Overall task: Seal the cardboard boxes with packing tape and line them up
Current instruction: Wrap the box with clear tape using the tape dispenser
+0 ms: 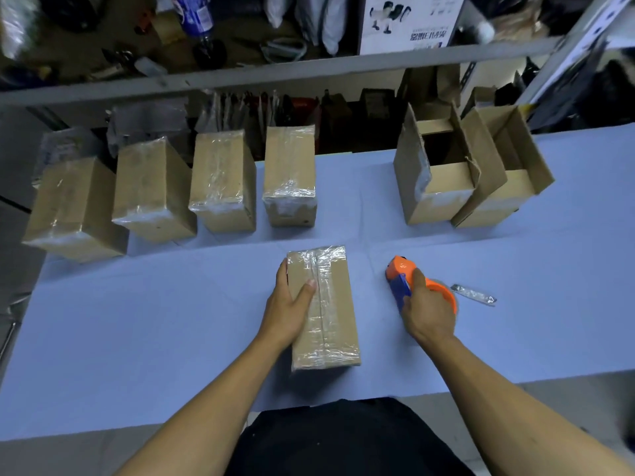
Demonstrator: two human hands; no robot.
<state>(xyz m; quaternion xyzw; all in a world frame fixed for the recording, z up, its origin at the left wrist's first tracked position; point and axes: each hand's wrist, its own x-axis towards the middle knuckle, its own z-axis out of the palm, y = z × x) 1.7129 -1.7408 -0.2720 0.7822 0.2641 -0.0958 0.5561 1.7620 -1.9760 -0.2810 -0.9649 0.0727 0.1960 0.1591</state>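
Head view: left hand (287, 312) curled over left edge of taped box (323, 307), thumb on top near centre seam, fingers down the side. Box at table centre, long axis running away from body; brown cardboard, glossy wrinkled clear tape along seam and both ends. Right hand (429, 312) wrapped around orange-and-blue tape dispenser (409, 278), resting on blue table cover (137, 321) just right of box. Small flat metallic strip (474, 294) beside dispenser. Four sealed boxes (223, 182) lined up at far left edge; two open boxes (443, 166) touching, far right.
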